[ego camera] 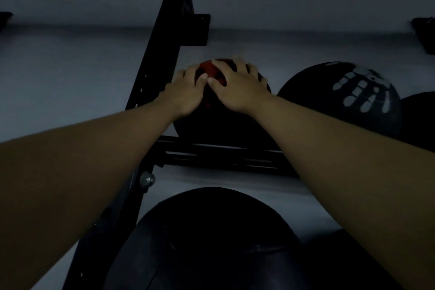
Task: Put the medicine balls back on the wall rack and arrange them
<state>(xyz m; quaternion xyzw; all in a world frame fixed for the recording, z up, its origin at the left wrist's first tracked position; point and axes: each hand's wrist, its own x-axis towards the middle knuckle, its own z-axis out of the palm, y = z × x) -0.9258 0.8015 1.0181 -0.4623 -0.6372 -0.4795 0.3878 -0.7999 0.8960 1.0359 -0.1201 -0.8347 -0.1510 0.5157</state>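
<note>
A black medicine ball with red markings sits at the left end of the upper shelf of the black wall rack. Both hands press on its top. My left hand lies on the ball's upper left, fingers spread. My right hand covers the upper right, thumbs nearly touching. To the right on the same shelf rests a black ball with a white handprint. A large black ball sits on the lower level, close to the camera.
The rack's slanted black upright runs up the left side, bolted to a pale wall. The edge of another dark ball shows at far right. Dark brackets hang on the wall at both sides. The scene is dim.
</note>
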